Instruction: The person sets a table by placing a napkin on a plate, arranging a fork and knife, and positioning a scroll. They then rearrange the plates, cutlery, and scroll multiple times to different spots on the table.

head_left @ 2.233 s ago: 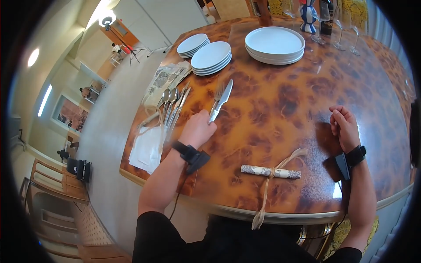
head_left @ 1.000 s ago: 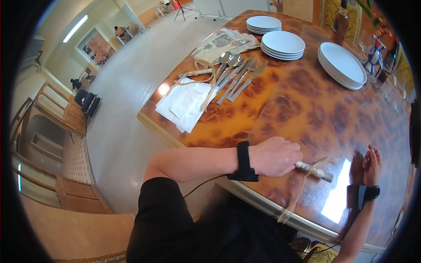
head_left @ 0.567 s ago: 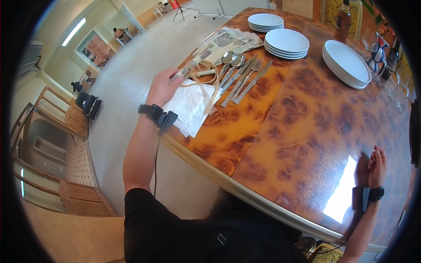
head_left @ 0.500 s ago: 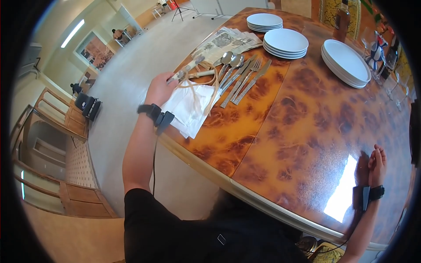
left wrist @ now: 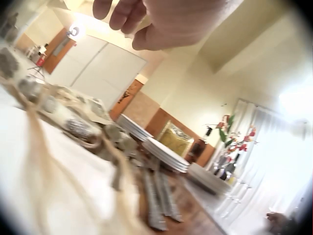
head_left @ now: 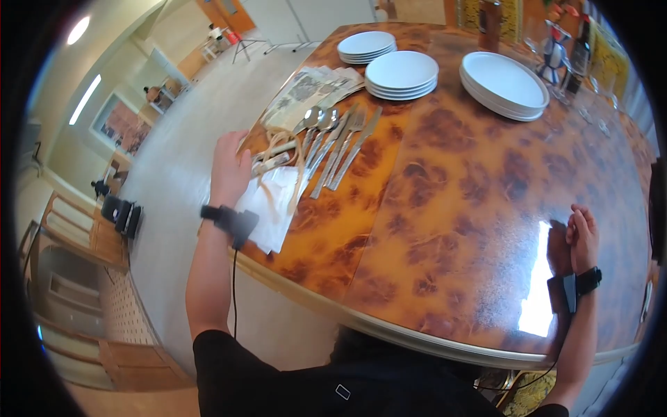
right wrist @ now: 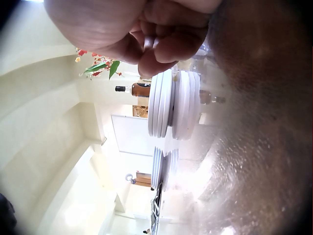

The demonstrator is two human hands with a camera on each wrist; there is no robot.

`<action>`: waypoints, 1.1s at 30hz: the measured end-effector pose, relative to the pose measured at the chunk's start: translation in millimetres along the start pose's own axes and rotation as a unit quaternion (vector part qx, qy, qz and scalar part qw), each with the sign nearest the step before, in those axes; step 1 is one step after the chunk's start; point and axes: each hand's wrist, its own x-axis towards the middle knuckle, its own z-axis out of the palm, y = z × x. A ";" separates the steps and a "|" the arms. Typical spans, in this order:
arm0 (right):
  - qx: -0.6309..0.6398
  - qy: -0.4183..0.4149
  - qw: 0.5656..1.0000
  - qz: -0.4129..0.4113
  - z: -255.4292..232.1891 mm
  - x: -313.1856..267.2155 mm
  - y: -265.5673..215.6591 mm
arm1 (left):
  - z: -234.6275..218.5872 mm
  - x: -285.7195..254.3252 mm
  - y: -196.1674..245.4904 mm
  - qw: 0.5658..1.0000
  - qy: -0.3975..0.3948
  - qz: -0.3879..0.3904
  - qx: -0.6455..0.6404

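Observation:
My left hand [head_left: 229,170] is at the table's left edge, holding nothing. In the left wrist view its fingers are loosely bent, above a patterned napkin roll [left wrist: 73,122]. In the head view this tied roll [head_left: 272,164] lies beside a second roll [head_left: 279,149], with loops of straw-coloured ribbon [head_left: 301,170] around them. White napkins [head_left: 267,212] lie just below the rolls. My right hand [head_left: 582,236] rests at the right side of the table, fingers loosely curled around nothing; the right wrist view shows the same hand [right wrist: 161,34] close up.
Spoons [head_left: 312,118], knives [head_left: 360,147] and a fork [head_left: 347,142] lie right of the rolls. Flat patterned napkins [head_left: 306,94] are behind them. Three plate stacks stand farther back: small [head_left: 366,43], medium [head_left: 401,69] and large [head_left: 504,80]. Wine glasses [head_left: 596,104] stand at the far right.
Earlier my left hand set down a fork and knife by the other cutlery, then carried the tied napkin roll from the table's front to the left edge. It has now let go.

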 end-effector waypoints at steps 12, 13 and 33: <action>-0.042 -0.018 0.999 0.023 4.6 -6.1 -13.0 | 48.1 5.4 215.7 0.916 -0.248 0.026 -0.316; -0.043 -0.023 0.998 0.026 4.7 -6.6 -14.5 | 50.2 -1.1 232.1 0.902 -0.279 0.035 -0.329; -0.047 -0.028 0.998 0.037 5.6 -4.5 -21.7 | 8.6 41.7 271.8 0.612 -0.113 0.109 -0.775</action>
